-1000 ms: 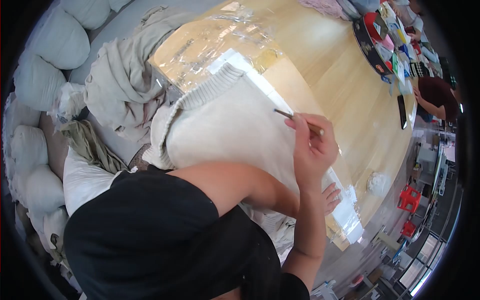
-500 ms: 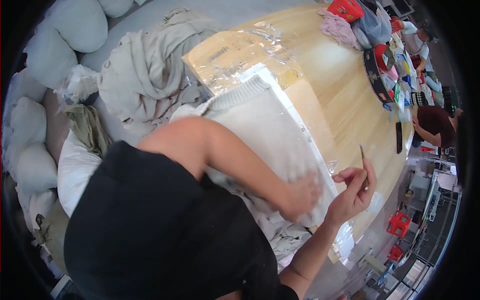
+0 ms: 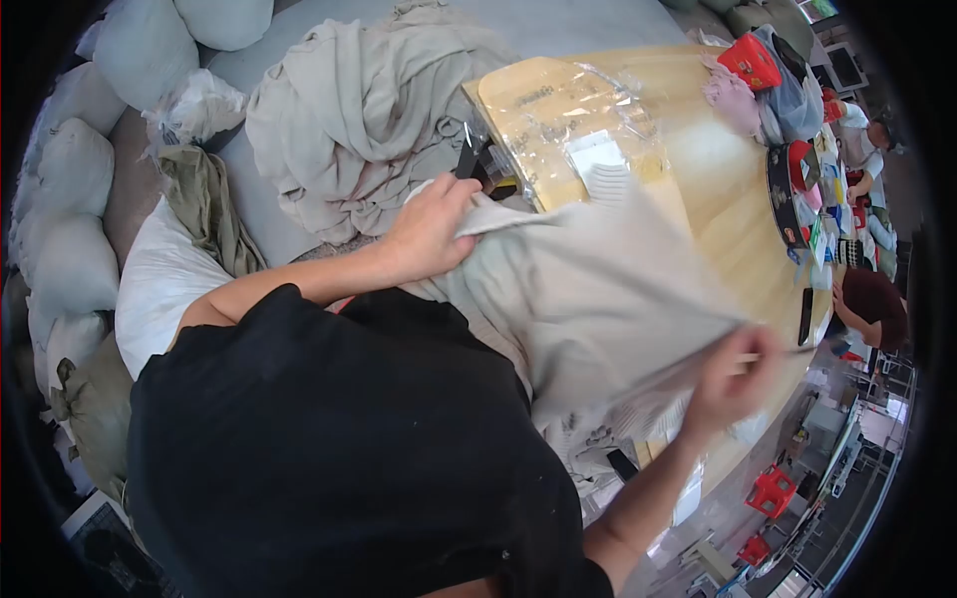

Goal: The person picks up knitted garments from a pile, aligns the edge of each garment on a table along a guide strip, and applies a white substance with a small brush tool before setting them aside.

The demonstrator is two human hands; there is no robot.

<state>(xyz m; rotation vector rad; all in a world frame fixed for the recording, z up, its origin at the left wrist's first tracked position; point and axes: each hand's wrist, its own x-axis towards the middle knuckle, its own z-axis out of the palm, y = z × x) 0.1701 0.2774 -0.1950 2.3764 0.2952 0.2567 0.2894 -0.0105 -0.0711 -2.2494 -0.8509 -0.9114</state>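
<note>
A light beige knit garment piece [image 3: 618, 279] is stretched between my two hands above the table. My left hand [image 3: 434, 229] is closed on its edge at the near left. At the right, my right hand [image 3: 738, 384], smeared by motion, is closed on the opposite edge. The same hand also keeps a thin pen-like stick [image 3: 797, 351], whose exact kind I cannot make out. Beneath the fabric lies a white sheet [image 3: 596, 149], mostly covered, on a board wrapped in clear plastic [image 3: 538, 95]. More knit fabric [image 3: 588, 439] hangs by the table edge below.
A large heap of beige knit fabric [image 3: 359, 120] sits left of the wooden table [image 3: 688, 130]. A phone [image 3: 805, 317], a black round tin [image 3: 783, 199] and a red bag [image 3: 750, 62] rest on the far side. White sacks [image 3: 75, 169] line the left. Two people are beyond the table.
My left hand has gone from lying flat on the garment to gripping its edge at the left. My right hand has taken the other edge, and the garment has been lifted and stretched.
</note>
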